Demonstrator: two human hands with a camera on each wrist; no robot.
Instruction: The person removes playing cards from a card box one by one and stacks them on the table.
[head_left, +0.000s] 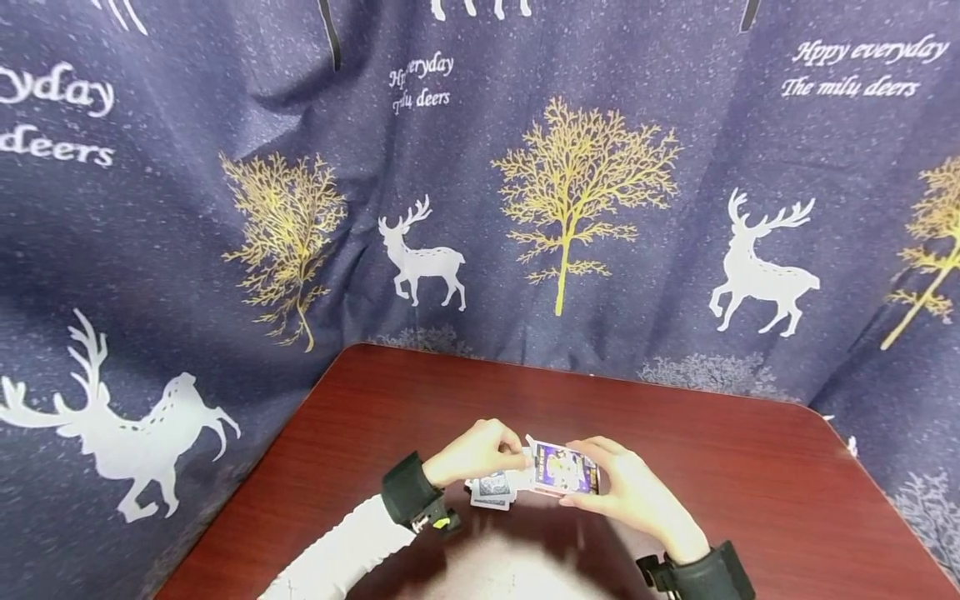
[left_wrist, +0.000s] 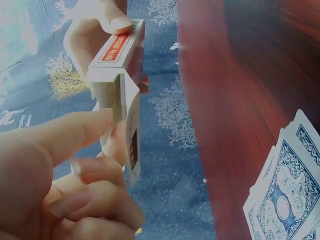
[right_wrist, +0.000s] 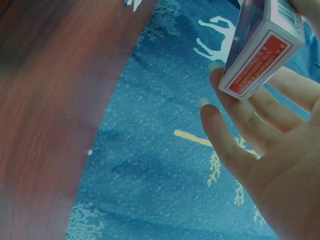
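Above the table's near side both hands hold a playing-card box (head_left: pixel 562 469), purple on its face and white with red panels on its sides (right_wrist: pixel 260 55). My right hand (head_left: pixel 609 483) grips the box round its body, with the fingers (right_wrist: pixel 227 135) spread under it. At the box's left end my left hand (head_left: pixel 516 457) pinches the open flap (left_wrist: pixel 125 117) between thumb and fingers. A small pile of blue-backed cards (head_left: pixel 492 490) lies on the table just under my left hand and shows fanned (left_wrist: pixel 287 200) in the left wrist view.
The dark red wooden table (head_left: pixel 735 483) has rounded corners and is bare apart from the cards. A dark blue curtain (head_left: pixel 480 208) printed with white deer and gold trees hangs close behind and to both sides of it.
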